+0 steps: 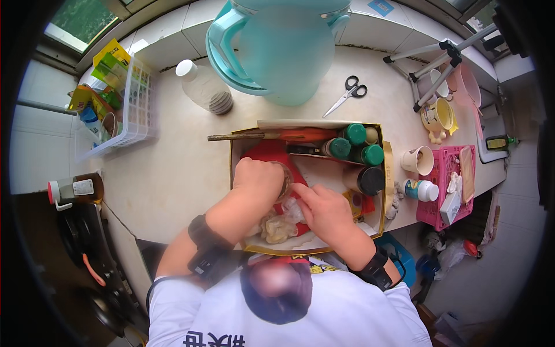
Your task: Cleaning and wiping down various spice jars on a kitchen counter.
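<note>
My left hand is closed against a round container with brownish contents; its fingertips are hidden behind it. From the other side, my right hand reaches in with its index fingertip at the container's rim, and whether it pinches anything cannot be made out. Both hands are inside an open cardboard box with gold edges. Below the container lie a clear plastic bag and a pale, crumpled bag. Red material lines part of the box. Green-capped jars and a black-lidded jar stand at its right.
Behind the box are a turquoise pitcher, scissors and a white-capped plastic bottle. A white basket of packets stands left. To the right are a paper cup, a pink crate and a tripod.
</note>
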The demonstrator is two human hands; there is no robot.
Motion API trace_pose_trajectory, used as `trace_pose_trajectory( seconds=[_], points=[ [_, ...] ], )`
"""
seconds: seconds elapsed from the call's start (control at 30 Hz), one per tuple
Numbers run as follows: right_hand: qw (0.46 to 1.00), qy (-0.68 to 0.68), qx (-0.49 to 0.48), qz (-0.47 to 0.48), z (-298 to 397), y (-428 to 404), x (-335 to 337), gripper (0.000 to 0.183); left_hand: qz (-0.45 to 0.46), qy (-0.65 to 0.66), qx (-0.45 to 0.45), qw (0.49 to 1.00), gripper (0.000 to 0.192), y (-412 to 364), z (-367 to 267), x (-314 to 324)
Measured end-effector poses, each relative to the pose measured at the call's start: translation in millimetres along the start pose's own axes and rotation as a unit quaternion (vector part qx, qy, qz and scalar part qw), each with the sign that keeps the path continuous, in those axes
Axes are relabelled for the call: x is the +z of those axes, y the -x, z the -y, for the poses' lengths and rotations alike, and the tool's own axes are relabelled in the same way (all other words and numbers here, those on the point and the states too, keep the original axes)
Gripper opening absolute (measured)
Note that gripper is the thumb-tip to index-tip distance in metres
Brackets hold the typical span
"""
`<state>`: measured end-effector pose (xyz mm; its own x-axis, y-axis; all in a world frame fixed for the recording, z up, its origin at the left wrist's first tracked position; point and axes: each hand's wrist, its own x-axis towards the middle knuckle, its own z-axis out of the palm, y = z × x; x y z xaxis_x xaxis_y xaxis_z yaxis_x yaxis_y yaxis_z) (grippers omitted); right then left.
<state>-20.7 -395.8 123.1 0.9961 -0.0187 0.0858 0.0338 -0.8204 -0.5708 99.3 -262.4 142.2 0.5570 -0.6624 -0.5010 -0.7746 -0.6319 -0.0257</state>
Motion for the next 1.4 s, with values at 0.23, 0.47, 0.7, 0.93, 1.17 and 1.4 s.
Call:
trace_pose_trajectory(
  seconds=[0.23,0.47,0.7,0.93,1.17,1.4],
  points=[
    [0.999,-0.04,-0.024,-0.021,-4,6,11,0.031,-0.087,0.001,0.02,0.996,0.02,23,5,11],
    [0.997,-0.066,0.013,0.04,5,6,7,0.032,-0.196,0.055,0.047,0.978,0.009,46,1,10],
    [0.993,-0.099,-0.012,0.064,9,10,6,0.031,-0.262,0.153,0.061,0.951,0.018,73,7,19],
    [0.991,-0.117,-0.002,0.059,14,7,12,0.03,-0.276,0.178,0.108,0.938,0.02,75,17,30],
    [0.991,-0.099,-0.015,0.086,18,12,12,0.032,-0.299,0.203,0.153,0.92,0.023,78,21,35],
    [0.992,-0.04,-0.03,0.116,8,11,9,0.024,-0.227,0.282,0.187,0.913,0.024,80,40,25]
  ],
)
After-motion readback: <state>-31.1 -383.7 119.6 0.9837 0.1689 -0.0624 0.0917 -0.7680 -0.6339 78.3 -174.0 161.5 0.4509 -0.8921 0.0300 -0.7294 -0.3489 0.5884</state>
